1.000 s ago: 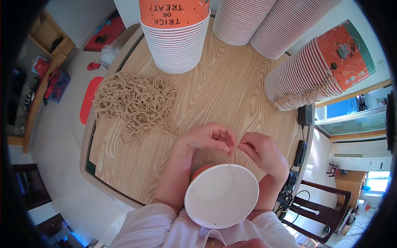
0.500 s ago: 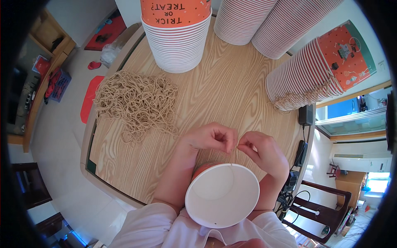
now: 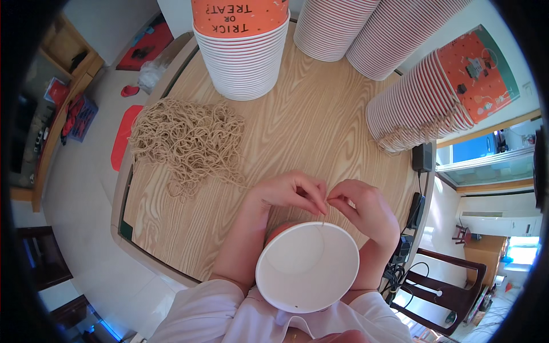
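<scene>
A white-lined paper bucket [image 3: 306, 274] with an orange outside leans against my front, its mouth tilted toward me. At its far rim a short piece of twine [image 3: 324, 219] comes up from the edge to my fingertips. Above that rim my left hand [image 3: 293, 191] is closed in a pinch on the twine. Close beside it, my right hand [image 3: 361, 207] pinches with thumb and forefinger, also at the twine. The fingertips of both hands nearly meet. A small hole shows near the bucket's rim on the side nearest me.
A tangled heap of tan twine [image 3: 191, 143] lies on the wooden table [image 3: 309, 114] at left. Stacked paper buckets [image 3: 246, 63] stand at the back; another stack [image 3: 417, 103] lies tilted at right with twine pieces on it. Black adapters [image 3: 422, 157] and cables line the right edge.
The bucket's far rim has risen slightly toward my hands. My left fingertips have dipped toward the rim, and the twine between rim and fingers now shows more plainly.
</scene>
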Tool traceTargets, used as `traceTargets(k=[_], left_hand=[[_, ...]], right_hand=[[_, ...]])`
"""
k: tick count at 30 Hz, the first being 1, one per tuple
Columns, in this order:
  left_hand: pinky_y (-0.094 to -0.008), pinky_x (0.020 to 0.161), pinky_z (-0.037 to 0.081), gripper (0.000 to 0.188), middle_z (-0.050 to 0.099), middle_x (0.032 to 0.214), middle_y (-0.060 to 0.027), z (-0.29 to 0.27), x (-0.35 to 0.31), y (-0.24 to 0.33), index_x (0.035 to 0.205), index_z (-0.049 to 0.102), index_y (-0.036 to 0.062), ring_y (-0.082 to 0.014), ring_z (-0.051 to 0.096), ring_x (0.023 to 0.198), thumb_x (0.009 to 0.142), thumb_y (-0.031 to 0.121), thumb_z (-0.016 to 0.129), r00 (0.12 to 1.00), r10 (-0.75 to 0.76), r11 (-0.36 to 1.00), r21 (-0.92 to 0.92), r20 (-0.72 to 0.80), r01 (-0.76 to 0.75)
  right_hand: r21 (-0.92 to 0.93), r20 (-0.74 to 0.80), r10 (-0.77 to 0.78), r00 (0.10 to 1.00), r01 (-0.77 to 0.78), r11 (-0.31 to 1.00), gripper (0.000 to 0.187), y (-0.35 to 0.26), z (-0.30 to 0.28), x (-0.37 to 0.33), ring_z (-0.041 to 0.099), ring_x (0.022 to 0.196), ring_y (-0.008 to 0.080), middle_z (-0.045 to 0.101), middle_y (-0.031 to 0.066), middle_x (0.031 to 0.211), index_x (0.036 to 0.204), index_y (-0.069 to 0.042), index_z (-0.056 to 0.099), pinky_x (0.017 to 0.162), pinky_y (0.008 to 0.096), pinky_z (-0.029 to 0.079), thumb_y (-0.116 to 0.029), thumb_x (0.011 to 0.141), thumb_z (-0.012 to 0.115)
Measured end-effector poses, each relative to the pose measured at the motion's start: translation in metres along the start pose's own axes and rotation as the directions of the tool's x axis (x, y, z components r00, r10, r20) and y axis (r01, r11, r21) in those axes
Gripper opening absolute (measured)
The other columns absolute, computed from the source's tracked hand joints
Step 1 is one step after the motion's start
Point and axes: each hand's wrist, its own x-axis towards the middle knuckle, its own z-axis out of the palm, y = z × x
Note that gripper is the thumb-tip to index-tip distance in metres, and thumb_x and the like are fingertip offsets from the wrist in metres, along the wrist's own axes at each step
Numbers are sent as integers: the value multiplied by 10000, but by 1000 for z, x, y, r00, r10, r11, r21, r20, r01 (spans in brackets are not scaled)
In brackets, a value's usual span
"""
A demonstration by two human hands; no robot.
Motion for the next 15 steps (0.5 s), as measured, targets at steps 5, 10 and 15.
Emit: traceTargets(k=[5, 10, 15], left_hand=[[-236, 701, 440, 176, 646, 903, -30, -2, 0, -1, 977, 754, 49, -102, 585, 818, 807, 8, 734, 999, 0, 1000, -20, -39, -1], [-231, 696, 435, 143, 643, 891, -17, -2, 4, -6, 962, 741, 52, -85, 577, 801, 819, 64, 743, 998, -33, 996, 89, 54, 28], [-233, 708, 441, 89, 638, 904, -12, -1, 3, -5, 921, 706, 43, -80, 574, 807, 841, 76, 727, 996, -47, 998, 55, 78, 42]], right_hand=[[-58, 92, 42, 995, -36, 998, 73, 4, 1, 0, 618, 788, 333, 630, 120, 807, 875, -36, 643, 695, 404, 497, -90, 826, 653], [-43, 77, 22, 997, -18, 999, 77, 1, 0, -1, 611, 784, 336, 621, 123, 795, 876, -38, 641, 687, 409, 489, -93, 823, 653], [-37, 53, -3, 999, 5, 999, 76, 0, 0, -2, 606, 771, 332, 612, 122, 781, 878, -40, 640, 677, 411, 484, -87, 821, 656]])
